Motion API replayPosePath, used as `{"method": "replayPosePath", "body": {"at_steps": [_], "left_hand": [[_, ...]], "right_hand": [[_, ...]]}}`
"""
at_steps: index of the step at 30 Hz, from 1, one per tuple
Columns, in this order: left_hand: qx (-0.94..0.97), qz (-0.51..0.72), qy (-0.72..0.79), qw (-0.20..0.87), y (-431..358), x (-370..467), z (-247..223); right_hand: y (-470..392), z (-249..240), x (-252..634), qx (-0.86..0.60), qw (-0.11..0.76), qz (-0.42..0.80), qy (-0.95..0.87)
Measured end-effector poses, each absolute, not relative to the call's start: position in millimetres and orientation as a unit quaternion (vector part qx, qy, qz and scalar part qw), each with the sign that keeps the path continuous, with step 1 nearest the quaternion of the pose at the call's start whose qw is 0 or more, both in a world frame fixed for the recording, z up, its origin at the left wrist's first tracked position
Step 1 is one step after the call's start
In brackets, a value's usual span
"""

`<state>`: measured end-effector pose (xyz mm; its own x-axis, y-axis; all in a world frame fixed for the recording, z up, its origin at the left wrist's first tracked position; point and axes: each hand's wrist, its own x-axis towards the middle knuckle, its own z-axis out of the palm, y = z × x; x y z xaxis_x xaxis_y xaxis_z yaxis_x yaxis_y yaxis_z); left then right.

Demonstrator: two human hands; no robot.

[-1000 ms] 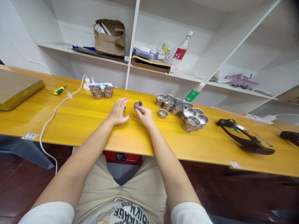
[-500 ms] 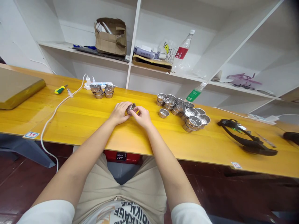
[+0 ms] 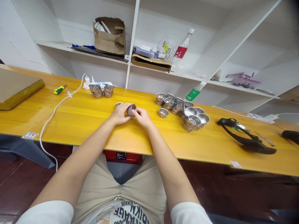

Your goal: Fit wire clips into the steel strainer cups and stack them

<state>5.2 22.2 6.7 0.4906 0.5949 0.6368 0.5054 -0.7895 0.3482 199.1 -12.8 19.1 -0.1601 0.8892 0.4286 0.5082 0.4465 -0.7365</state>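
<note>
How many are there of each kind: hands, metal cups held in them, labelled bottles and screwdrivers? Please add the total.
Hands: 2 (left hand, right hand)
Held metal cup: 1
Labelled bottles: 2 (red-labelled bottle, green-labelled bottle)
Screwdriver: 1
Total: 6

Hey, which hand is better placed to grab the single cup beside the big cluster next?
Probably your right hand: it's nearer the single cup, with your left hand beyond the held cup. Both touch that one.

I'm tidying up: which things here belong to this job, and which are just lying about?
Job: held metal cup, between left hand and right hand; loose cup; stacked cups.
Lying about, apparently: screwdriver; cardboard box; red-labelled bottle; green-labelled bottle.
</note>
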Motion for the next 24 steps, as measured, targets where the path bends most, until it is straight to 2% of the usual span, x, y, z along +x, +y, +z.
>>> {"method": "replayPosePath", "body": {"at_steps": [11,18,24], "left_hand": [[0.876,0.369,0.304,0.067,20,12,10],[0.873,0.385,0.285,0.090,20,13,11],[0.855,0.386,0.325,0.117,24,11,8]], "right_hand": [[-13,13,191,-0.513,0.371,0.170,-0.755],[-8,11,193,-0.515,0.397,0.193,-0.735],[-2,9,193,-0.480,0.479,0.288,-0.676]]}}
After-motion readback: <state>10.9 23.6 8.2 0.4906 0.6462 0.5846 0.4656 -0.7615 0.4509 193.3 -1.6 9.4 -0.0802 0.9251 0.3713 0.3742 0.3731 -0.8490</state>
